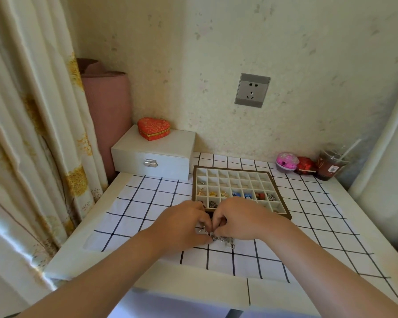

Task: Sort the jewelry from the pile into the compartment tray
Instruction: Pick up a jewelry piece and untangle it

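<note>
A small pile of silvery jewelry (224, 239) lies on the checked cloth just in front of the compartment tray (282, 198). The tray has a brown frame and cream cells; several cells in its nearer rows hold gold, blue, red and black-and-white pieces. My left hand (182, 223) and my right hand (241, 221) meet over the pile with curled fingers. Both pinch at small silvery pieces between them. The hands hide most of the pile and the tray's near left corner.
A white jewelry box (152, 154) with a red heart-shaped box (153, 128) on top stands at the back left. A pink ball (286, 162), a red item (305, 165) and a plastic cup with straw (331, 165) sit at the back right. Curtain hangs left.
</note>
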A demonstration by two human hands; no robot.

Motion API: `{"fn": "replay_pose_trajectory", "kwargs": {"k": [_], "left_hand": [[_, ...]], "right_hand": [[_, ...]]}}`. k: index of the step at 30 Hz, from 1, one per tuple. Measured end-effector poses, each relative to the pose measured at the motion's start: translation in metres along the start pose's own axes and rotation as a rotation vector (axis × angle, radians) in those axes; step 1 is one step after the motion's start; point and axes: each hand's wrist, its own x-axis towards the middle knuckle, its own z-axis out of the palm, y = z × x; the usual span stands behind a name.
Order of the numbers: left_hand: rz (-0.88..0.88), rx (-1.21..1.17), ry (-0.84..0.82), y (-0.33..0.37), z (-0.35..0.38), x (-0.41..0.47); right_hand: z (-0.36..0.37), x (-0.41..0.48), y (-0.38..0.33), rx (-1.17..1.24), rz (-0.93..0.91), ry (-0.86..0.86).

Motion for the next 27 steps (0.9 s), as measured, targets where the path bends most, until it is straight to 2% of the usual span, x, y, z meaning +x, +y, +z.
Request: {"fn": "replay_pose_trajectory", "kwargs": {"k": [4,9,18,23,27], "left_hand": [[-0.022,-0.043,-0.038,-0.002,0.0,0.003],[-0.077,-0.112,-0.051,-0.006,-0.004,0.005],[-0.329,-0.795,0.107,0.006,-0.016,0.015],[-0.376,-0.873,0.11,0.007,-0.016,0.016],[-0.379,-0.841,0.109,0.006,-0.011,0.015]], "right_hand": [[-0.003,0.0,0.003,0.036,0.013,-0.026],[-0.015,-0.006,0.009,0.172,0.028,0.06],[-0.022,0.0,0.007,0.559,0.031,0.272],[-0.023,-0.001,0.01,0.606,0.039,0.182],[-0.023,-0.005,0.013,0.622,0.047,0.114]]}}
